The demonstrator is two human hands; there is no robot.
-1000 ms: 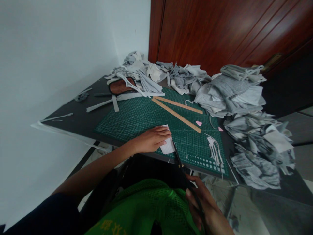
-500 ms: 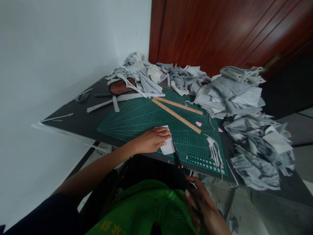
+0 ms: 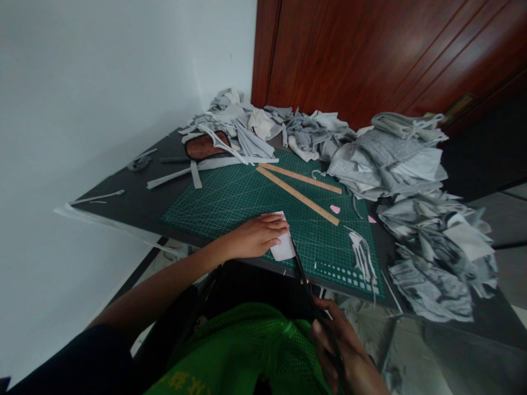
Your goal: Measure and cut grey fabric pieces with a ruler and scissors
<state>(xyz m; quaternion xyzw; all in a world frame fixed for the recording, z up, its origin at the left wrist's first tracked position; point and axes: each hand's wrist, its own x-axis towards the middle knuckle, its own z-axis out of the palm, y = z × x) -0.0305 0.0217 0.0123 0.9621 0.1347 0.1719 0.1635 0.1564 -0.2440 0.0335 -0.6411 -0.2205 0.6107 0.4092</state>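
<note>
As the left hand [image 3: 263, 235], fingers together, presses white paper [image 3: 284, 250], the right hand [image 3: 341, 346] curls round scissors [image 3: 302, 271] at near right; a slip could nick the left.

Bright green mesh vest [image 3: 247, 340], yellow characters [image 3: 187, 382] printed on its front, short dark navy sleeve [image 3: 93, 356], black cloth [image 3: 251, 284] over the lap

Rulers [image 3: 298, 196]: two, wooden; left ends close, right ends spread.
Cloth heaps [image 3: 387, 156]: grey, far and right sides of bench [image 3: 129, 198].
Brown pad [image 3: 201, 147]: partly under pale strip [image 3: 223, 144].
Door [image 3: 349, 55]: reddish wood, behind.
</note>
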